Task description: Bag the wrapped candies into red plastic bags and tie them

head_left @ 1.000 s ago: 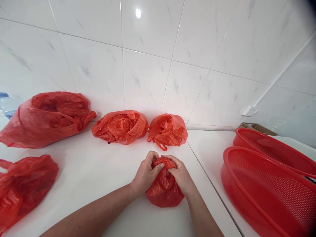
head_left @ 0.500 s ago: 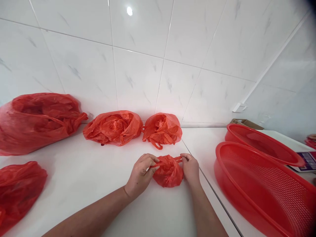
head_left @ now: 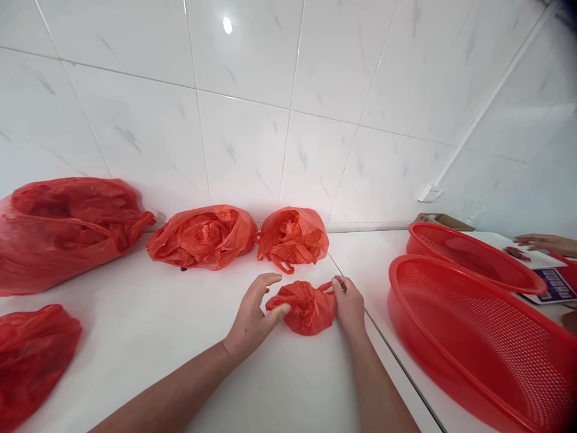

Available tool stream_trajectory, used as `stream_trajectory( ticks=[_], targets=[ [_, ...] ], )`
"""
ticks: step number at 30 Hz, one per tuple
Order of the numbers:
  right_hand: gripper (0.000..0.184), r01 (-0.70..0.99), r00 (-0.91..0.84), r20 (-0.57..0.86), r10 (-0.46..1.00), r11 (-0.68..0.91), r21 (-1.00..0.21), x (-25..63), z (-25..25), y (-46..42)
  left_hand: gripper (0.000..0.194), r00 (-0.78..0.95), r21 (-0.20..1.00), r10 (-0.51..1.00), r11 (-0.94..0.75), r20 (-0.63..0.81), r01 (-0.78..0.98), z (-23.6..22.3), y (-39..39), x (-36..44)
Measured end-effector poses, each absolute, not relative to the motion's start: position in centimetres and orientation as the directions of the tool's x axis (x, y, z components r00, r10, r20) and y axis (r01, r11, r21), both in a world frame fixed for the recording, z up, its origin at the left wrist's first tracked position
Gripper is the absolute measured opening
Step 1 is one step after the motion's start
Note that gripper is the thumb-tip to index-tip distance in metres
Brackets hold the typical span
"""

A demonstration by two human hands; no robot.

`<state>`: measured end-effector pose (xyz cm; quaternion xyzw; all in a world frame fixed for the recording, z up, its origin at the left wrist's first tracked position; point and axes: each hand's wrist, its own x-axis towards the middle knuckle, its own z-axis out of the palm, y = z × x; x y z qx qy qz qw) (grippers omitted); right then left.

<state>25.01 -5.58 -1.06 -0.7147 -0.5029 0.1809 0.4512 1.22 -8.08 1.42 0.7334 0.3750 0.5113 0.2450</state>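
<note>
A small red plastic bag (head_left: 310,314), gathered at its top, sits on the white table between my hands. My right hand (head_left: 348,305) pinches the loop handle on the bag's right side. On the other side, my left hand (head_left: 255,314) is open, thumb and fingers apart, close around the bag's left end; its thumb tip is at the bag's edge. What the bag contains is hidden. Just behind it, against the wall, rest two more red plastic bags, one on the right (head_left: 294,237) and a wider one (head_left: 205,237) to its left.
A large red bag (head_left: 67,231) and another red bag (head_left: 36,364) lie at left. Two red perforated baskets (head_left: 433,337) stand at right, beyond a table seam. Past them, another person's hand (head_left: 547,242) is over a white surface (head_left: 491,240). A cardboard box (head_left: 444,221) sits behind.
My left hand has let go of the bag's left handle and opened. The right hand keeps its pinch. Another person's hand has come into view at far right.
</note>
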Motion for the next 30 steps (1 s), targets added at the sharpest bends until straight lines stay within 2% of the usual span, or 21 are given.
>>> stream_trajectory(
  ticks=[3,5,7,8,11,12,13,17,20,23,25,27,29,30],
  targets=[
    [0.039,0.585,0.26,0.17,0.951,-0.015,-0.811,23.1,-0.7,-5.9,0.087,0.322,0.699,0.8,-0.6,0.507,0.389,0.6,-8.0,1.4],
    [0.037,0.592,0.104,0.147,0.984,0.057,-0.804,21.4,-0.5,-6.1,0.1,0.426,0.643,0.785,-0.616,0.45,0.455,0.3,-8.0,1.6],
    [0.033,0.555,-0.053,0.121,0.991,0.13,-0.821,20.0,-0.5,-6.4,0.094,0.53,0.574,0.741,-0.663,0.412,0.48,0.3,-7.9,1.5],
    [0.031,0.517,-0.104,0.109,0.989,0.148,-0.843,19.6,-0.6,-6.5,0.083,0.569,0.546,0.715,-0.689,0.406,0.476,0.5,-7.9,1.4],
    [0.037,0.38,-0.091,0.076,0.993,0.105,-0.919,19.6,-0.9,-6.4,0.031,0.601,0.498,0.686,-0.72,0.41,0.483,0.9,-8.5,0.5],
    [0.043,0.363,-0.049,0.057,0.997,0.071,-0.929,19.9,-1.0,-6.2,0.02,0.588,0.481,0.696,-0.714,0.412,0.508,1.0,-8.8,0.0],
    [0.047,0.364,-0.009,0.035,0.999,0.036,-0.931,20.2,-1.1,-6.1,0.016,0.567,0.46,0.711,-0.702,0.415,0.544,1.1,-9.3,-0.7],
    [0.047,0.431,0.035,-0.024,0.999,-0.037,-0.901,21.3,-1.6,-5.5,0.02,0.47,0.348,0.754,-0.639,0.459,0.686,1.6,-11.9,-4.8],
    [0.044,0.482,0.021,-0.044,0.999,-0.048,-0.875,21.4,-2.0,-5.3,0.026,0.363,0.31,0.788,-0.552,0.498,0.774,3.1,-13.9,-9.3],
    [0.044,0.525,0.027,-0.045,0.999,-0.053,-0.849,21.2,-2.2,-5.3,0.028,0.151,0.304,0.846,-0.343,0.512,0.889,4.8,-15.7,-14.0],
    [0.043,0.537,0.02,-0.031,0.999,-0.037,-0.842,21.0,-2.3,-5.3,0.033,-0.062,0.271,0.842,-0.102,0.536,0.957,5.4,-16.5,-16.5],
    [0.043,0.55,0.015,-0.032,0.999,-0.035,-0.835,20.9,-2.3,-5.3,0.053,-0.2,0.184,0.805,0.116,0.559,0.976,5.4,-17.1,-18.0],
    [0.042,0.567,0.012,-0.044,0.999,-0.043,-0.823,20.9,-2.5,-5.3,0.07,-0.207,0.072,0.813,0.201,0.545,0.977,4.7,-17.4,-18.5],
    [0.041,0.58,0.013,-0.05,0.999,-0.048,-0.813,20.9,-2.6,-5.3,0.073,-0.178,0.024,0.84,0.193,0.512,0.981,4.2,-17.5,-18.5]
  ],
)
